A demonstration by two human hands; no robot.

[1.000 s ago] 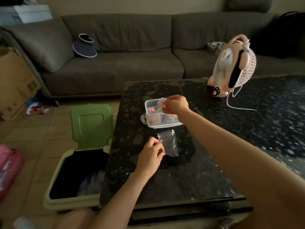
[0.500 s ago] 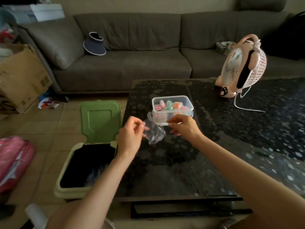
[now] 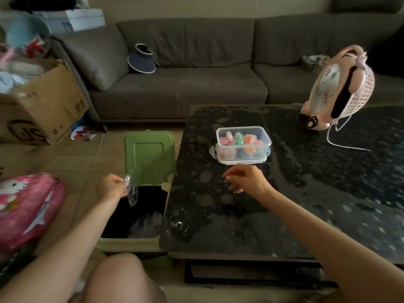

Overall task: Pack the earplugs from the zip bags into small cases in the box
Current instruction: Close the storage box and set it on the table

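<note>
Over the bin point(image 3: 131, 239) at your ten o'clock, your left hand point(image 3: 112, 185) pinches the bag point(image 3: 131, 191) by its top, and the clear plastic dangles above the dark opening. Your right hand point(image 3: 249, 181) hovers over the table point(image 3: 218, 215), fingers loosely spread and holding nothing, with the box point(image 3: 242, 130) at its twelve o'clock. Coloured cases point(image 3: 248, 138) sit inside that box; whether earplugs are in them I cannot tell. My read is that this bag looks spent and you're on the discard. Next call: release it so it drops inside the rim rather than onto the floor, then find another bag, since none shows on the table. Half a second ago both hands were at the bag, right in front of the box. Since then your left has carried it off toward nine o'clock and your right has let it go.
</note>
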